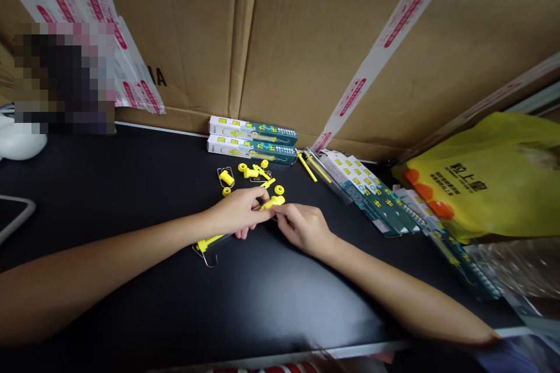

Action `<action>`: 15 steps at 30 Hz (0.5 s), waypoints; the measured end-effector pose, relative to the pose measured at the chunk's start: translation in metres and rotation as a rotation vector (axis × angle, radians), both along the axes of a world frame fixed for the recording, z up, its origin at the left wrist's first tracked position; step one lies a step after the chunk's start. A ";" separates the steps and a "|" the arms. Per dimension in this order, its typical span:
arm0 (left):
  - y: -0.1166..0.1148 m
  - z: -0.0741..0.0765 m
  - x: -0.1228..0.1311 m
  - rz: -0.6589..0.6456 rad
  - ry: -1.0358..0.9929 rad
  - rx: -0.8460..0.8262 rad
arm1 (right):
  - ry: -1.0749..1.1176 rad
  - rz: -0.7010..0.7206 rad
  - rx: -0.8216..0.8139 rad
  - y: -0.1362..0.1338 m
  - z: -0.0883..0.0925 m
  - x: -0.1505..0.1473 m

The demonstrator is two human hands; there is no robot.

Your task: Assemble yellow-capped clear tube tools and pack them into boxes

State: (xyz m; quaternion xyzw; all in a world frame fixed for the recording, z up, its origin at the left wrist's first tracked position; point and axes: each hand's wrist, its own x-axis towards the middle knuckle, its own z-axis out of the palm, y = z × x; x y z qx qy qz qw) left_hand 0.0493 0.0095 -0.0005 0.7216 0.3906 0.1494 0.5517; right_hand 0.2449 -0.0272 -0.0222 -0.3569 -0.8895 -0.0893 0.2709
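Note:
Over the black tabletop, my left hand (pixel 236 210) is closed around a spring scale (pixel 210 243). One yellow end with a wire hook sticks out below my left wrist, and the other yellow end cap shows between my hands. My right hand (pixel 307 226) pinches at that cap, where a bit of thin wire shows; the fingertips hide the rest. Just beyond the hands lie loose yellow parts: a plug with a wire loop (pixel 226 178), another plug (pixel 251 173), a ring (pixel 279 190) and several smaller pieces.
Two printed boxes (pixel 252 149) are stacked against the cardboard wall (pixel 297 41). To their right are yellow rods (pixel 307 166), clear tubes (pixel 328 175) and flat printed boxes (pixel 371 201). A yellow bag (pixel 516 180) stands far right; a white-edged device (pixel 15 215) lies left.

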 end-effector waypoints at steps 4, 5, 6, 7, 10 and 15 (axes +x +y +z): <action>0.000 0.001 0.000 0.001 -0.002 0.000 | 0.064 0.010 -0.041 0.000 0.000 0.000; 0.000 0.001 0.000 0.001 -0.003 -0.001 | 0.074 0.016 -0.046 0.000 0.000 0.000; 0.000 0.001 0.000 0.001 -0.004 -0.003 | 0.086 0.021 -0.045 0.000 0.000 0.000; 0.000 0.001 0.000 0.001 -0.004 -0.007 | 0.100 0.026 -0.040 0.000 0.000 0.000; 0.000 0.001 0.000 0.002 -0.001 -0.029 | 0.168 0.026 -0.005 -0.001 0.001 0.000; 0.002 -0.001 0.000 -0.001 -0.016 -0.060 | 0.249 0.009 -0.051 0.000 0.001 0.001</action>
